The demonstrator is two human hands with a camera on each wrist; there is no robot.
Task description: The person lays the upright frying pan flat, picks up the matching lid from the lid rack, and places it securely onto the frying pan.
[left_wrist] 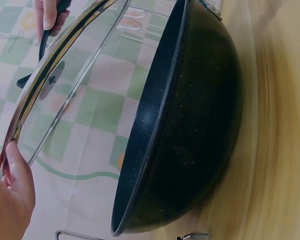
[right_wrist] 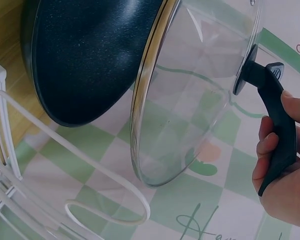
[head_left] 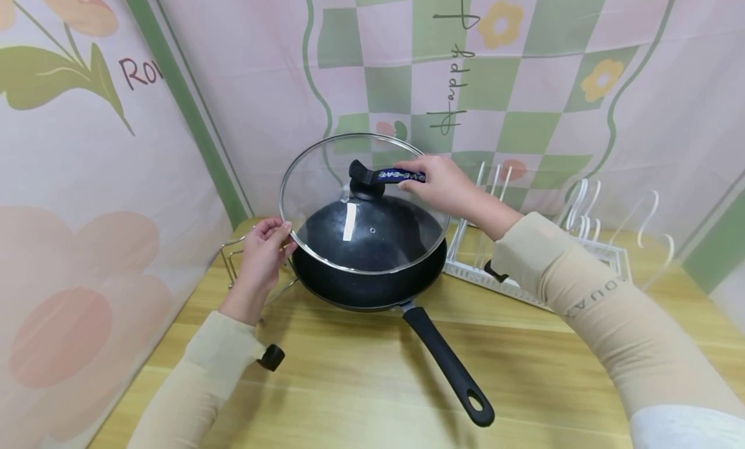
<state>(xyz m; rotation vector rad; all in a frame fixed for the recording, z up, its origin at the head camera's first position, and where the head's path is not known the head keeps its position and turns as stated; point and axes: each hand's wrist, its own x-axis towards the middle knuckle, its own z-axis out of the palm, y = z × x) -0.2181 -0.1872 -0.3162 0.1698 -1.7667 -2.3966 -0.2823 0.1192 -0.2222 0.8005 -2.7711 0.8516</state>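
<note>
A glass lid with a metal rim hangs tilted above a black wok, apart from it in both wrist views. My right hand grips the lid's black handle, fingers wrapped round it in the right wrist view. At the lid's left edge my left hand pinches the metal rim between thumb and fingers. The wok's dark inside shows beneath the lid, and its long black handle points toward the front right.
A white wire rack stands right of the wok, under my right forearm. Part of a metal wire stand shows behind my left hand. The wooden table meets a patterned cloth at the back and left.
</note>
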